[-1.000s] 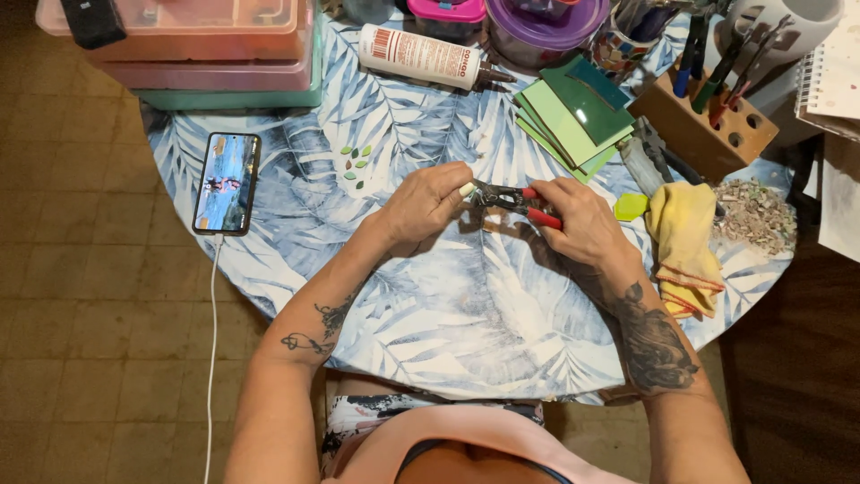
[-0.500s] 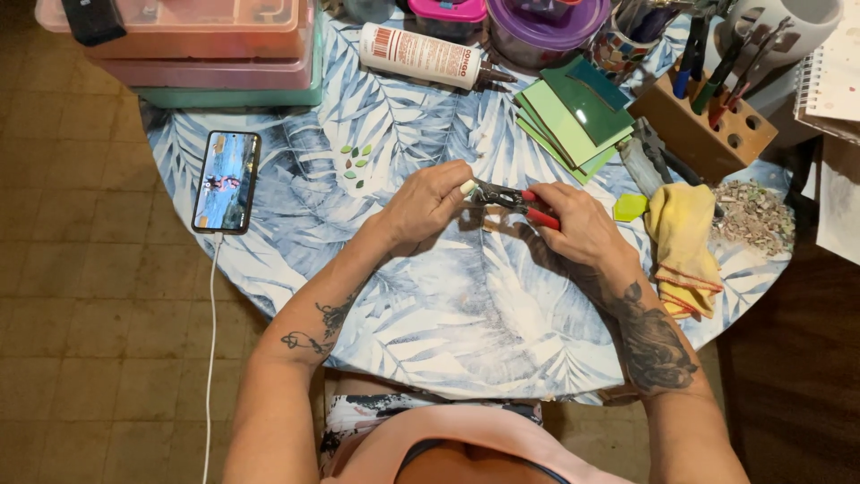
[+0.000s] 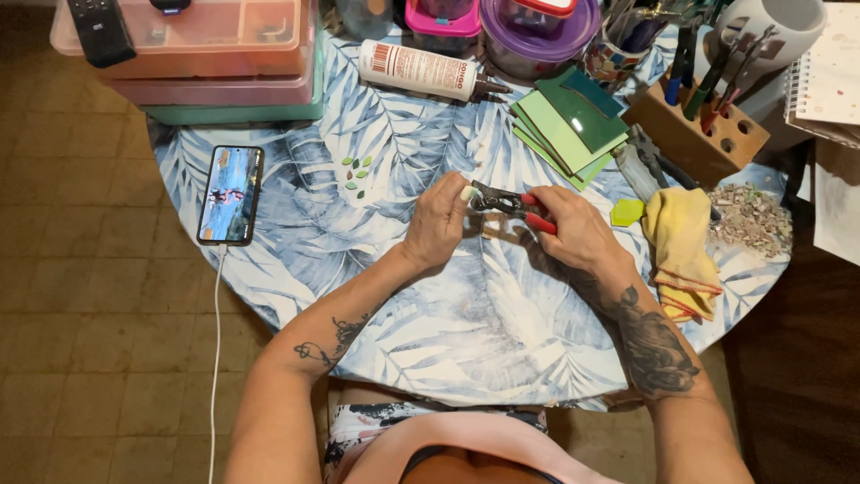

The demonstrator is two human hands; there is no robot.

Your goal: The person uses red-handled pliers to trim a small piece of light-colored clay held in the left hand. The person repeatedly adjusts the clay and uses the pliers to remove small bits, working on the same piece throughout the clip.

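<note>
My right hand (image 3: 578, 235) has its grip clamped on red-handled nippers (image 3: 511, 203); my left hand (image 3: 436, 224) pinches a small piece (image 3: 467, 193) at their tip.

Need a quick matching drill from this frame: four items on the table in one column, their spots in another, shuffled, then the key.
Things:
1. red-handled metal nippers
2. smartphone with lit screen
3. white glue bottle lying on its side
4. crumpled yellow cloth

Places:
A. table's left edge, white cable plugged in
B. beside the right hand, towards the table's right edge
C. between the left hand and the right hand
D. far side of the table, beside the stacked plastic boxes

Pairs: 1-C, 2-A, 3-D, 4-B
</note>
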